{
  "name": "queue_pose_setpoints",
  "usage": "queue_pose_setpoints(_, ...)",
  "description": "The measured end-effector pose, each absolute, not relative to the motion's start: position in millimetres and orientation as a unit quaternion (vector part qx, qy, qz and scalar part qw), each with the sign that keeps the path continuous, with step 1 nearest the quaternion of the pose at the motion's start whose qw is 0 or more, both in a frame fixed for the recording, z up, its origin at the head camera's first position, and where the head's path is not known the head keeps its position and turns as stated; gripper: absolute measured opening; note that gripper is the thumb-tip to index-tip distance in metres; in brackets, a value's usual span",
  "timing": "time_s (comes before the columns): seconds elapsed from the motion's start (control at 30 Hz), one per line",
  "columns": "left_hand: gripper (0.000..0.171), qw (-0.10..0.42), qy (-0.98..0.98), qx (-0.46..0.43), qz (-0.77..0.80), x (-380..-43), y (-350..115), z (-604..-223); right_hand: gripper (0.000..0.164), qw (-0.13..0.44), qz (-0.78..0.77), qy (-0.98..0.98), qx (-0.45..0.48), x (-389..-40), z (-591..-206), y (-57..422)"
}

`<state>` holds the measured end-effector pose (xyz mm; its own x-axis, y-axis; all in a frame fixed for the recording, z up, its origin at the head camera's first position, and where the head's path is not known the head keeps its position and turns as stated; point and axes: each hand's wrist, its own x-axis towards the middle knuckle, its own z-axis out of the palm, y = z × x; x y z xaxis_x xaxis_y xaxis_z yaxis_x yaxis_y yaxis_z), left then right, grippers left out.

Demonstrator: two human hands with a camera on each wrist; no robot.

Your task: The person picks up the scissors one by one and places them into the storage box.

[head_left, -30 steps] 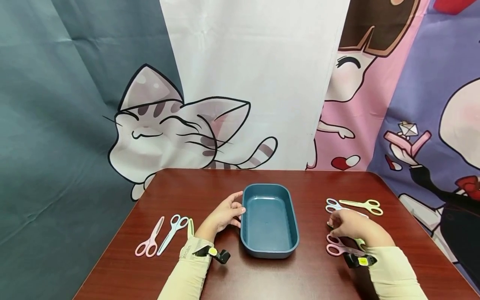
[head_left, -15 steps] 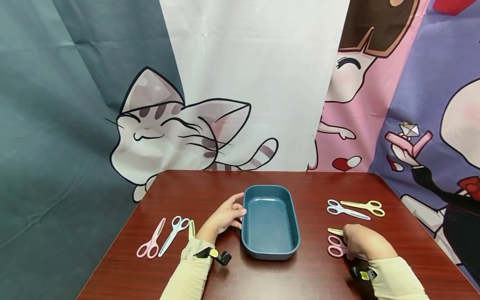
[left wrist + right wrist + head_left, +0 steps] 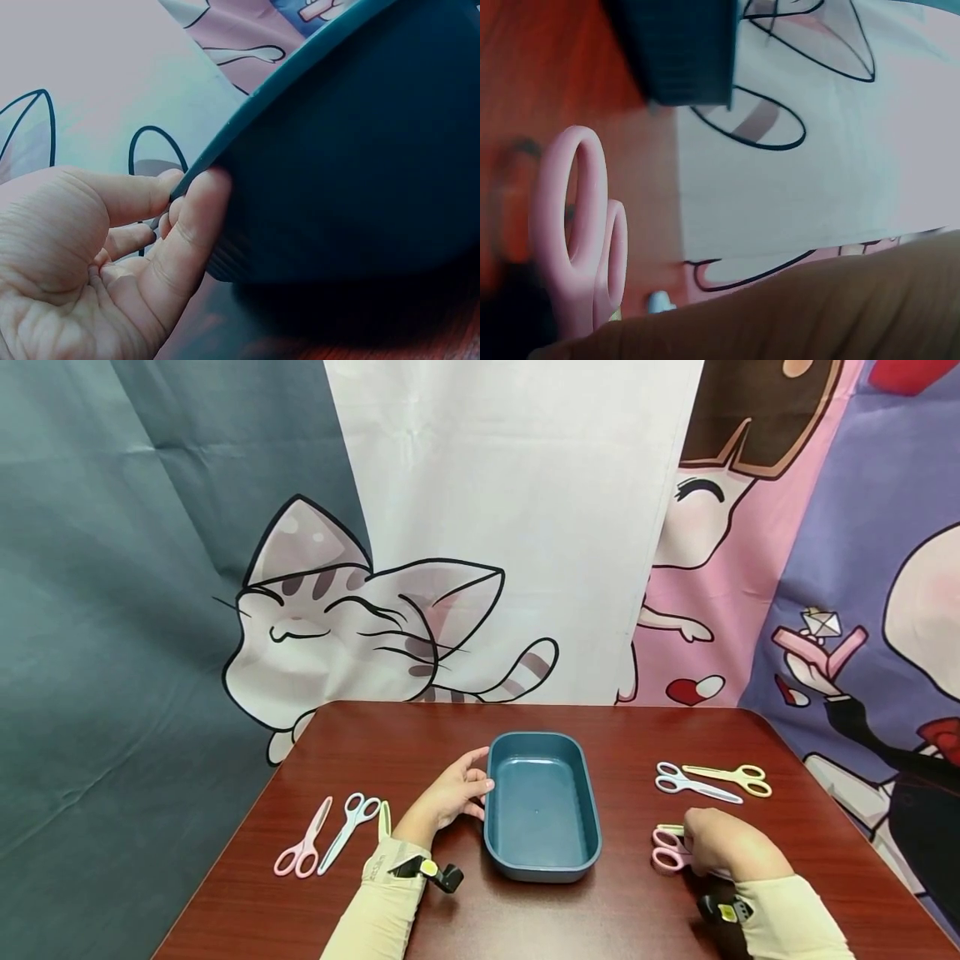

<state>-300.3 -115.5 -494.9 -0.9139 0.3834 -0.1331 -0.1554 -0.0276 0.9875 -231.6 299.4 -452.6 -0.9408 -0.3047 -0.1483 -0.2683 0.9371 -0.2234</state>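
A dark teal rectangular box [image 3: 542, 868], its inside bare, stands mid-table. My left hand [image 3: 450, 793] is at its left side, thumb and fingertips pinching the rim in the left wrist view. At the right, my right hand [image 3: 731, 845] holds a pair of pink scissors [image 3: 670, 849] by the blade end, which the fingers hide. Their handle loops [image 3: 577, 217] point up beside the hand in the right wrist view. Behind them shows the tip of yellow-green scissors [image 3: 670, 829], mostly covered by the hand.
Blue scissors [image 3: 697, 787] and yellow scissors [image 3: 727, 773] lie at the back right. Pink scissors [image 3: 303, 843], blue scissors [image 3: 348, 831] and a partly hidden yellow-green pair [image 3: 384, 818] lie left. A printed cloth [image 3: 525, 527] hangs behind the table [image 3: 420, 718].
My right hand has moved from above the scissors down to the pink pair and gripped it; its handles have since shifted slightly left. The left hand has stayed at the box.
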Motion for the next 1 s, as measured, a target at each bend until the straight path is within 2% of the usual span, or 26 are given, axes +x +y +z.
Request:
queue_pose_setpoints(0.2, 0.067, 0.184, 0.672, 0.087, 0.712, -301.6, -114.9, -495.0, 0.028, 0.067, -0.116, 0.974, -0.181, -241.4, -435.8, 291.1)
queue_pose_setpoints(0.43, 0.067, 0.185, 0.672, 0.082, 0.713, -302.5, -115.1, -497.8, 0.018, 0.091, -0.106, 0.972, -0.188, -260.1, -404.2, 277.4)
queue_pose_setpoints(0.57, 0.067, 0.186, 0.669, 0.084, 0.715, -302.7, -114.7, -498.0, 0.017, 0.083, -0.102, 0.971, -0.198, -270.6, -389.2, 266.9)
queue_pose_setpoints(0.67, 0.067, 0.187, 0.669, 0.080, 0.715, -302.8, -114.8, -497.7, 0.016, 0.071, -0.104, 0.968, -0.219, -279.0, -381.8, 256.8)
queue_pose_setpoints(0.9, 0.066, 0.191, 0.669, 0.076, 0.715, -301.8, -115.1, -497.7, 0.011, 0.083, -0.098, 0.965, -0.229, -301.9, -371.8, 227.2)
queue_pose_setpoints(1.0, 0.067, 0.191, 0.666, 0.077, 0.717, -301.6, -114.8, -497.7, 0.011, 0.068, -0.095, 0.962, -0.247, -313.9, -372.0, 214.3)
